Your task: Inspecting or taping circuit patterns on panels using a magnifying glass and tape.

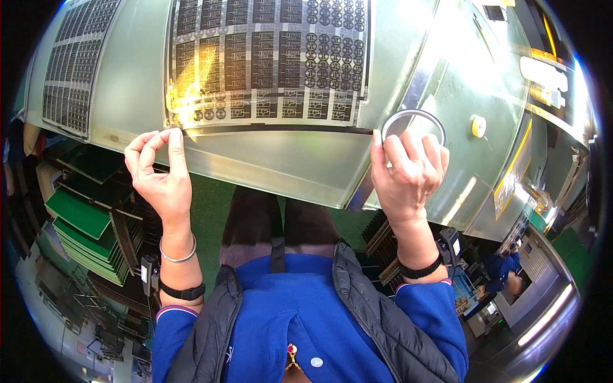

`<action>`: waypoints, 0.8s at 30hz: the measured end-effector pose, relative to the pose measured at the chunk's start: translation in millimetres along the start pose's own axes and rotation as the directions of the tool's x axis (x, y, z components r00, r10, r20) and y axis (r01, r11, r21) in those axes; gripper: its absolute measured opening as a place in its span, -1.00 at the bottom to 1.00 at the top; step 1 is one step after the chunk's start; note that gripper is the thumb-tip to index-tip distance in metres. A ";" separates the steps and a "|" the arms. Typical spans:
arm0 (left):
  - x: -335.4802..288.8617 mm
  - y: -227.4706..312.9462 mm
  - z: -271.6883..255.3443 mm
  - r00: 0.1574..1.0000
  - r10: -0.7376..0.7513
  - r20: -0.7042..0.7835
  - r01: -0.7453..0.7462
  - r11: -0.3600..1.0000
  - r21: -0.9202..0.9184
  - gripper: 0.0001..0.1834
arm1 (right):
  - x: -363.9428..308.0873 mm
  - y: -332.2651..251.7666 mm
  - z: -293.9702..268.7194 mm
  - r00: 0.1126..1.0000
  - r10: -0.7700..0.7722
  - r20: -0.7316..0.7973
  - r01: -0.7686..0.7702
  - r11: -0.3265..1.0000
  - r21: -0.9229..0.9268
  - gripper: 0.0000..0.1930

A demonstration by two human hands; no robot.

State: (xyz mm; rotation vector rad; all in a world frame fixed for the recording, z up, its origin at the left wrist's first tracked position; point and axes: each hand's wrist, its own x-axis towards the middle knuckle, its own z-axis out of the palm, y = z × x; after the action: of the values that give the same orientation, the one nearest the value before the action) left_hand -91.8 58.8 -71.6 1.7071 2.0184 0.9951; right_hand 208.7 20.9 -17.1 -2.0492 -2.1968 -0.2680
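Observation:
A printed film sheet [265,60] with rows of dark patterns lies on a pale, glassy table [268,163]. At its near left corner, my left hand [159,163] is closed, thumb and index finger pinched together; what they hold is too small to make out. My right hand [412,163] grips a ring-shaped tape roll [414,112] with a dark rim, beyond the near right corner. A thin dark strip [274,131] runs along the sheet's near edge from one hand to the other; whether it is tape I cannot tell.
Another patterned film sheet [73,70] lies at the far left. A small yellowish roll [477,126] sits on the table to the right. Green boards [89,223] are stacked on a rack below left. A person in blue [504,271] is in the background at lower right.

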 end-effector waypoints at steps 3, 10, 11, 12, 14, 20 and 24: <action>0.8 -0.4 0.8 1.000 0.019 -0.006 -0.019 1.000 0.023 -0.89 | 1.7 -2.0 0.5 1.000 -0.013 -0.012 0.012 1.000 -0.023 -0.79; -0.4 -3.2 -0.6 0.996 0.094 -0.010 -0.091 0.980 0.175 -0.88 | 5.4 -12.8 3.8 0.999 -0.035 -0.014 0.034 0.998 -0.052 -0.78; -1.8 -2.1 -1.0 0.995 0.097 -0.014 -0.093 0.978 0.188 -0.88 | 6.3 -13.1 5.8 0.998 -0.062 -0.024 0.061 0.997 -0.053 -0.79; -3.9 0.3 0.3 0.993 0.115 -0.026 -0.104 0.962 0.253 -0.84 | 7.2 -13.0 7.7 0.995 -0.090 -0.035 0.088 0.995 -0.050 -0.79; -1.4 -2.7 5.6 0.989 0.125 -0.083 -0.102 0.965 0.240 -0.70 | 6.9 -11.4 2.8 0.995 -0.093 -0.035 0.089 0.991 -0.102 -0.86; -1.9 -12.2 -2.2 0.967 0.207 -0.148 -0.195 0.976 0.096 -0.68 | 7.2 -11.2 -0.8 0.995 -0.096 0.000 0.096 0.991 -0.094 -0.89; -19.5 4.0 -9.6 0.847 0.374 0.377 -0.469 0.859 0.203 -0.45 | 4.3 -11.9 0.2 0.996 -0.088 0.008 0.089 0.991 -0.104 -0.88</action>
State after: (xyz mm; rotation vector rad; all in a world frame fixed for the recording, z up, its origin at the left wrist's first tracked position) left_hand -90.4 37.5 -65.8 2.3727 1.6608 0.4865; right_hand 196.5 24.4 -16.9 -2.0065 -2.3263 -0.3965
